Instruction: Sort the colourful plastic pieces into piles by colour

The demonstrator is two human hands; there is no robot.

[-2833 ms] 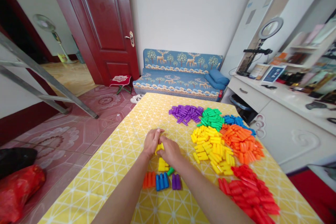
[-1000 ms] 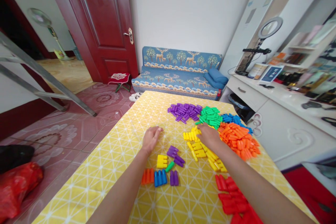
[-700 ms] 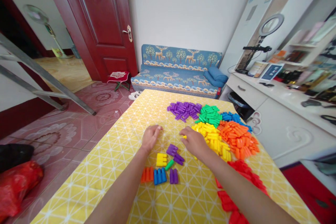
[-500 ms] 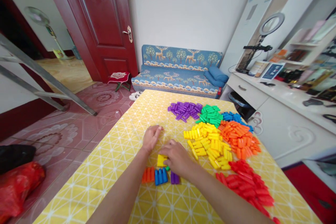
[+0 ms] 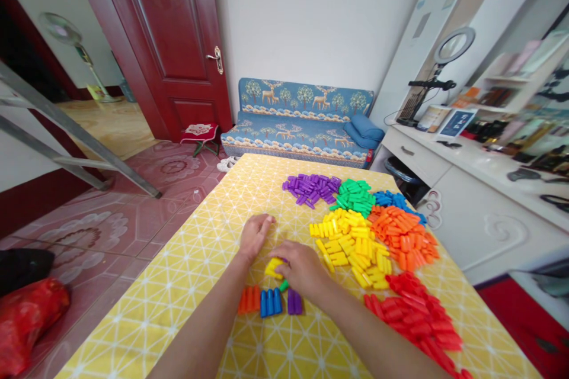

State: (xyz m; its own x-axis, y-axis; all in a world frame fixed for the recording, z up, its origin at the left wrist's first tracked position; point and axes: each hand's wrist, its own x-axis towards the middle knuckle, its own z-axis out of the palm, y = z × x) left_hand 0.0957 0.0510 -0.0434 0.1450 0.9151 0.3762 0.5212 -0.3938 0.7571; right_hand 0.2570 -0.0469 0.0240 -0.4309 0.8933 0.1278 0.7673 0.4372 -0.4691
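Observation:
My left hand (image 5: 255, 234) rests on the yellow tablecloth with fingers loosely extended and nothing visible in them. Beside it, my right hand (image 5: 299, 265) pinches a yellow plastic block (image 5: 272, 268), tilted off the cloth. A green piece (image 5: 284, 285) shows under the right fingers, mostly hidden. Nearer me lie a row of orange pieces (image 5: 249, 299), a blue ribbed block (image 5: 271, 302) and a purple block (image 5: 294, 302). To the right of my right hand spreads a heap of yellow pieces (image 5: 351, 240).
Further heaps are purple (image 5: 312, 189), green (image 5: 355, 196), blue (image 5: 395, 198), orange (image 5: 403, 234) and red (image 5: 420, 314), along the table's right side. Beyond the table stand a blue sofa (image 5: 302, 124) and a white dresser (image 5: 484, 201). A metal ladder (image 5: 89, 136) leans at left.
My right hand has tipped the yellow block up from its flatter position. The left hand stays in place; the view shifts slightly.

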